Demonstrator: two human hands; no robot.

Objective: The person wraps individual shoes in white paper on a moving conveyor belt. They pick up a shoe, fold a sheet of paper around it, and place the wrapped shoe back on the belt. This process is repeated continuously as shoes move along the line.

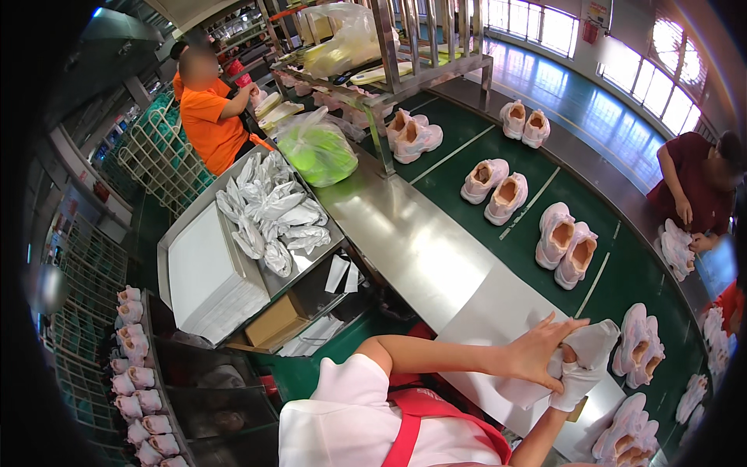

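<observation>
My left hand, bare, lies with fingers spread flat over a wad of white tissue paper, pressing on it from above; my right hand, in a white glove, is closed around the same wad from below, fingers clamped on it. The wad sits over the near end of the steel worktable, at the edge where it meets the green conveyor belt. A flat white sheet lies on the steel beneath my hands.

On the belt, pairs of pale pink sneakers stand in a row running from the near edge toward the far end; more pairs lie close beside my right hand at the near right edge.

At the worktable's left edge, a steel tray holds a stack of white paper sheets and a heap of crumpled paper stuffing. A green bag in clear plastic rests at the far end of the table.

A person in an orange shirt stands beyond the tray; a person in dark red leans over the belt's far right edge, handling a shoe
</observation>
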